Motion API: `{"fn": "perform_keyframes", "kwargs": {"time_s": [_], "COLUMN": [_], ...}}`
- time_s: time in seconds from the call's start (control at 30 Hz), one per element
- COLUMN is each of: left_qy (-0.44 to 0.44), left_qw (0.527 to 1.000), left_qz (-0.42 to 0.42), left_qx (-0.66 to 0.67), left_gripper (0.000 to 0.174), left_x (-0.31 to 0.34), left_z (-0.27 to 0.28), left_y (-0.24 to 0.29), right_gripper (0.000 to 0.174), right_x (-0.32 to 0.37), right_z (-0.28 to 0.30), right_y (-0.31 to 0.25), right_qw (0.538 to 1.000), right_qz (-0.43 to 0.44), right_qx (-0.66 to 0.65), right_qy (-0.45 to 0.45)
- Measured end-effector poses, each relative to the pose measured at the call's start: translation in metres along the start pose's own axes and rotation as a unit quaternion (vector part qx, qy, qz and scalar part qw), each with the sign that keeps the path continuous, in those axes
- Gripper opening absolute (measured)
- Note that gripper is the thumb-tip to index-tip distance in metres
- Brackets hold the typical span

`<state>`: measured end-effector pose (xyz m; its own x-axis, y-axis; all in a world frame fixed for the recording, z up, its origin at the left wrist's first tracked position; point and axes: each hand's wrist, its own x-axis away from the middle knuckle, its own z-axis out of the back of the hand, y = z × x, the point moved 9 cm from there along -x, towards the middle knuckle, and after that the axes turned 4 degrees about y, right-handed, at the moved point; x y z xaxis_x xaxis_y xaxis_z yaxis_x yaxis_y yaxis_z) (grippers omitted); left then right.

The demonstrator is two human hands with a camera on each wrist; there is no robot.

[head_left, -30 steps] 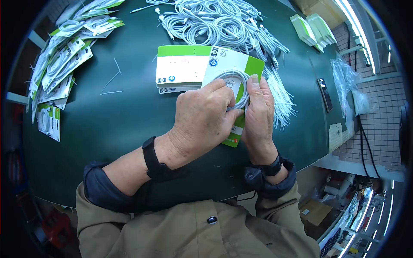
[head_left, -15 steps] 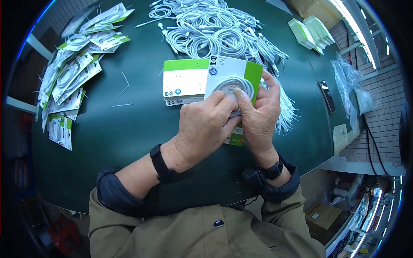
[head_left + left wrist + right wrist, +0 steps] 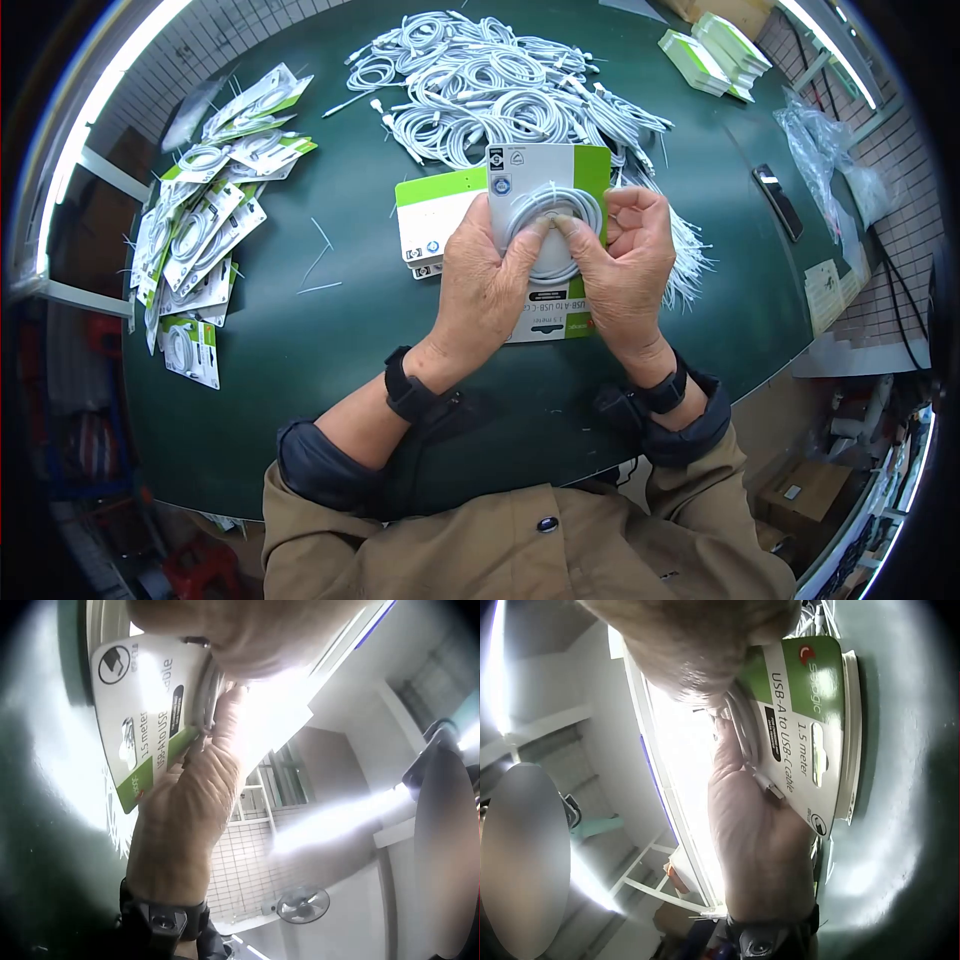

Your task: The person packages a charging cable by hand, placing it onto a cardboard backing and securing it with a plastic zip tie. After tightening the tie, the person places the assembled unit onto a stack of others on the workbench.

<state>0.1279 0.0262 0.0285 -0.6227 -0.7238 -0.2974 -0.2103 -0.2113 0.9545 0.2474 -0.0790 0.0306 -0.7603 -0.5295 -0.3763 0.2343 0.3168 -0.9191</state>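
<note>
A white and green printed card is held upright between both hands, with a coiled white cable against its front. The left hand grips the card's left side, its thumb on the coil. On the other side the right hand has its thumb at the coil's middle, meeting the left thumb, with fingers curled by the card's edge. The card's printed lower end shows in the left wrist view, and the cable lies against it in the right wrist view. Fingers behind the card are hidden.
More cards lie stacked behind the left hand. A heap of coiled white cables covers the table's far middle, white ties beside it. Carded cables are piled left. At right are card stacks, a phone and clear plastic.
The left hand has turned from its curled pose over the coil to the card's left side, thumb on the coil. The right thumb has moved from the card's edge to the coil's middle.
</note>
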Motion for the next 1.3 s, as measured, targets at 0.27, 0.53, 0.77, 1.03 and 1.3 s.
{"fn": "perform_keyframes", "kwargs": {"time_s": [0.27,0.53,0.77,1.03,1.3], "left_qy": [0.026,0.003,-0.007,-0.009,-0.012], "left_qw": [0.999,1.0,1.0,1.0,1.0], "left_qz": [-0.017,-0.024,-0.007,-0.009,-0.009], "left_qx": [0.031,0.014,0.007,0.0,-0.003], "left_gripper": [0.025,0.028,0.033,0.031,0.03], "left_x": [0.005,0.006,0.007,0.01,0.013], "left_z": [0.002,0.0,0.001,0.001,-0.001], "left_y": [0.0,0.0,-0.003,-0.011,-0.011], "right_gripper": [0.03,0.025,0.026,0.024,0.018], "right_x": [0.001,0.004,0.004,0.002,-0.005], "right_z": [0.011,0.011,0.01,0.003,-0.006], "right_y": [-0.007,-0.013,-0.004,0.007,0.013], "right_qw": [0.989,0.984,0.986,0.997,0.991], "right_qz": [0.105,0.141,0.116,0.04,-0.039], "right_qx": [0.095,0.098,0.116,0.068,0.079], "right_qy": [0.035,0.057,0.042,-0.011,-0.098]}}
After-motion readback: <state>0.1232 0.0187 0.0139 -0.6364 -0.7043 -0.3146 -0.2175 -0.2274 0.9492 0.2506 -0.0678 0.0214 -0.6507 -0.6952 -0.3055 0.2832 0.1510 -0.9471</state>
